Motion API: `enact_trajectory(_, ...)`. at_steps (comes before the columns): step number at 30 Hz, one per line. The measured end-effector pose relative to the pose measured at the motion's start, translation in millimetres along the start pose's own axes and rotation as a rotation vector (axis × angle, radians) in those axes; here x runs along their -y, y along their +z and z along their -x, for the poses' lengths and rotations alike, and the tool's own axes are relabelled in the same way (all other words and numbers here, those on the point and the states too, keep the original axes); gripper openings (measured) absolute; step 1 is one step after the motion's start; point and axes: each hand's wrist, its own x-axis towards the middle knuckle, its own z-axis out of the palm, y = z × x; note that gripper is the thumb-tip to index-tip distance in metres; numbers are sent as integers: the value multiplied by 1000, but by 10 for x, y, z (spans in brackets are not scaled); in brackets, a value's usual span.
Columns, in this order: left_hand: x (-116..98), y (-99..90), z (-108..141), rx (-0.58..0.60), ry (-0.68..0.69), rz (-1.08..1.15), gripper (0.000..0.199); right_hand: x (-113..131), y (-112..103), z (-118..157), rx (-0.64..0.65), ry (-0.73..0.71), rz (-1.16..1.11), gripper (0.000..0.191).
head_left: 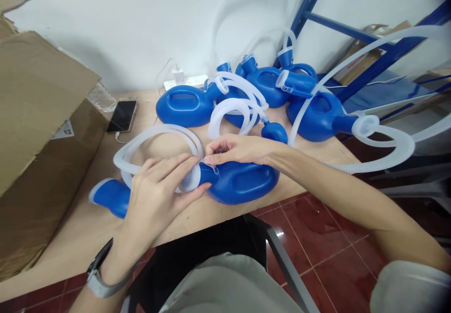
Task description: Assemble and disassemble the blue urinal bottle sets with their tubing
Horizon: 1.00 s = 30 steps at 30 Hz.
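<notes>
A blue plastic urinal bottle (243, 183) with a moulded handle lies on its side near the table's front edge. My left hand (160, 186) is wrapped round its neck, thumb below and fingers above, over the whitish cap (190, 179). At the top of the neck, my right hand (229, 149) pinches the thin clear strap (210, 165) of that cap. Coiled clear tubing (158, 132) lies behind my left hand. To the left, a blue funnel-shaped piece (112, 196) with a white rim is partly hidden by my left hand.
Several more blue bottles (185, 106) with tubes stand or lie at the back of the table (183, 219). A cardboard box (38, 115) fills the left side. A phone (121, 116) on a cable and a power strip (190, 82) lie near the wall. A blue metal rack (348, 31) stands right.
</notes>
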Motion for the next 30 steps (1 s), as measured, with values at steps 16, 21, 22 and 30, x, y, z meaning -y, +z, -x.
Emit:
enact_trajectory(16, 0, -3, 1, 17, -8, -6, 39, -44, -40, 7, -36, -71, 193, 23)
enact_trajectory(21, -10, -26, -14, 33, -39, -8, 40, -3, 65, 114, -21, -49, 208, 19)
enact_trajectory(22, -13, -31, -19, 40, -41, -4, 41, -6, 76, 133, -41, -41, 202, 18)
enact_trajectory(30, 71, -162, -18, 111, 47, -49, 61, -1, 26, 171, -142, -129, 326, 39)
